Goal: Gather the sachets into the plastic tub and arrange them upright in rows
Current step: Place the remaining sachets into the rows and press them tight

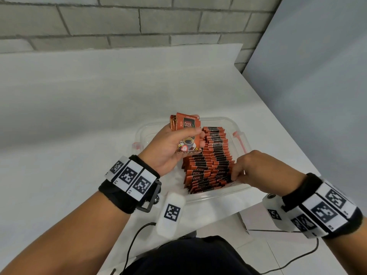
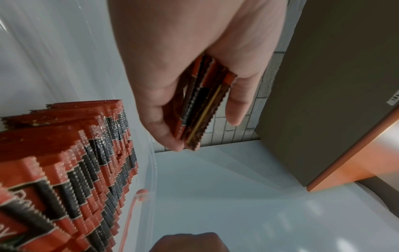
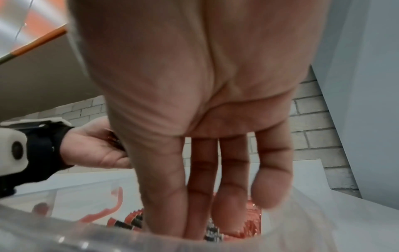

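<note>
Most of the work looks done: the clear plastic tub (image 1: 200, 197) on the white desk (image 1: 79, 116) already holds a long double file of orange-and-black sachets (image 1: 208, 161), standing on edge and leaning a little, packed along the tub's right half from its near wall almost to its far wall. The tub's left half is bare, so there is room for another row. The left hand (image 1: 168, 143) hovers above the tub's left-far part, its fingers and thumb curled round a small bundle of sachets (image 1: 187, 130) held face-up; in the left wrist view several edges show pinched together in that grip. The right hand (image 1: 256, 167) reaches into the tub's near-right corner, its fingers (image 3: 200, 196) straight and close together, tips down among the standing packets, apparently steadying or squaring them. No loose sachets show on the desk around the tub. What seems left is to set the held bundle upright in the tub and straighten the leaning files.
</note>
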`<action>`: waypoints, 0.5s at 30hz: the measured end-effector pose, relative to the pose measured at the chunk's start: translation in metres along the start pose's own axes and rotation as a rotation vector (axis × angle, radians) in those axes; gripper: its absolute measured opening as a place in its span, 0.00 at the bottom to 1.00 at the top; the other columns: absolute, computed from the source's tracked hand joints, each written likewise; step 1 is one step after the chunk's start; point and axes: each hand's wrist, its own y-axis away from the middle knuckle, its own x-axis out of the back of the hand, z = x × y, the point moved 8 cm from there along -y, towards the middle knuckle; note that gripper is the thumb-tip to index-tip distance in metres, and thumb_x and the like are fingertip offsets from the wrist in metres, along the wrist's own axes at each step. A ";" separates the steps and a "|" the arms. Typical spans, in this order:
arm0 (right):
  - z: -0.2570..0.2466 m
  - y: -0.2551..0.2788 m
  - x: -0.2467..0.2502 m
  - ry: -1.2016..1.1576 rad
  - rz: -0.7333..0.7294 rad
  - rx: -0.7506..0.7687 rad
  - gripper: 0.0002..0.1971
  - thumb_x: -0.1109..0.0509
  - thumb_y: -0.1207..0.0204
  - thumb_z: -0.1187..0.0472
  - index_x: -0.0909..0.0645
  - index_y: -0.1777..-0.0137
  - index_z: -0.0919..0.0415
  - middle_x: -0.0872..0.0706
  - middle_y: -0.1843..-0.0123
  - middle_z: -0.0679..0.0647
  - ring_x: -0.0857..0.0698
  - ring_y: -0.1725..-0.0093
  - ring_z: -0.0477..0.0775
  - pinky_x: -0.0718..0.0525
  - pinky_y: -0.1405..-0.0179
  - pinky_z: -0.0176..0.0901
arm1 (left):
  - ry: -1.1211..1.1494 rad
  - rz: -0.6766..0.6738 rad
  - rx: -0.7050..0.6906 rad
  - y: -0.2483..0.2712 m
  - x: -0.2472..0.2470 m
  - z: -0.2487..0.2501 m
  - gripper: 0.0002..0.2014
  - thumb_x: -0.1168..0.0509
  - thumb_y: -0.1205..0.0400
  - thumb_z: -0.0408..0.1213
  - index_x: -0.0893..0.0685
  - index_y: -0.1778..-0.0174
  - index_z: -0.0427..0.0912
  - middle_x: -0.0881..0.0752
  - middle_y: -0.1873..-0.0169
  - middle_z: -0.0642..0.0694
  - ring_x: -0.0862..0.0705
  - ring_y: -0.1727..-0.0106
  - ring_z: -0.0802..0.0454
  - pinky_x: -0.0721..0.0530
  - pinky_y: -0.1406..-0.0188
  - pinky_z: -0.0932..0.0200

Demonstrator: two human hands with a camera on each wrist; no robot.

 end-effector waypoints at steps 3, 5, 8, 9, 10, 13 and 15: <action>0.003 -0.004 0.000 0.056 0.008 -0.030 0.06 0.28 0.25 0.61 0.13 0.53 0.49 0.15 0.58 0.39 0.20 0.58 0.41 0.22 0.58 0.34 | -0.004 -0.002 0.000 0.000 -0.001 0.000 0.13 0.29 0.31 0.37 0.15 0.52 0.40 0.11 0.58 0.41 0.13 0.59 0.47 0.13 0.56 0.55; 0.004 -0.007 -0.002 0.078 -0.003 -0.047 0.04 0.27 0.26 0.60 0.15 0.55 0.49 0.17 0.59 0.39 0.22 0.59 0.42 0.22 0.58 0.36 | 0.003 -0.002 0.003 -0.001 -0.002 0.000 0.13 0.29 0.31 0.37 0.15 0.51 0.40 0.11 0.58 0.41 0.12 0.60 0.48 0.12 0.58 0.56; 0.004 -0.010 -0.004 0.079 -0.018 -0.052 0.04 0.26 0.28 0.61 0.16 0.56 0.50 0.16 0.58 0.41 0.20 0.58 0.44 0.21 0.57 0.39 | 0.018 0.005 0.005 -0.002 -0.002 -0.001 0.14 0.30 0.32 0.38 0.15 0.51 0.39 0.12 0.58 0.41 0.12 0.61 0.47 0.12 0.61 0.57; 0.005 -0.011 -0.005 0.078 -0.020 -0.052 0.04 0.26 0.28 0.61 0.16 0.57 0.51 0.15 0.58 0.43 0.20 0.57 0.45 0.20 0.57 0.39 | 0.023 0.010 0.008 -0.002 -0.001 -0.001 0.14 0.30 0.32 0.38 0.15 0.51 0.39 0.12 0.58 0.41 0.12 0.61 0.47 0.12 0.62 0.57; 0.005 -0.011 -0.006 0.081 -0.022 -0.052 0.04 0.25 0.28 0.61 0.17 0.57 0.51 0.14 0.57 0.43 0.19 0.57 0.46 0.20 0.57 0.40 | 0.028 0.010 0.011 -0.002 -0.001 -0.001 0.15 0.30 0.32 0.38 0.16 0.50 0.39 0.12 0.58 0.42 0.12 0.62 0.48 0.12 0.63 0.57; 0.006 -0.014 -0.008 0.076 -0.022 -0.042 0.05 0.25 0.29 0.61 0.17 0.59 0.51 0.14 0.58 0.44 0.18 0.57 0.47 0.20 0.58 0.40 | 0.029 0.002 0.018 -0.003 -0.002 -0.002 0.16 0.30 0.32 0.39 0.16 0.50 0.39 0.12 0.61 0.43 0.12 0.63 0.48 0.12 0.62 0.57; 0.006 -0.015 -0.008 0.061 -0.019 -0.031 0.04 0.25 0.29 0.61 0.17 0.60 0.51 0.14 0.59 0.44 0.18 0.58 0.46 0.21 0.58 0.39 | 0.022 -0.003 0.022 -0.003 -0.002 -0.002 0.16 0.30 0.32 0.40 0.16 0.50 0.38 0.12 0.61 0.43 0.12 0.63 0.49 0.12 0.60 0.56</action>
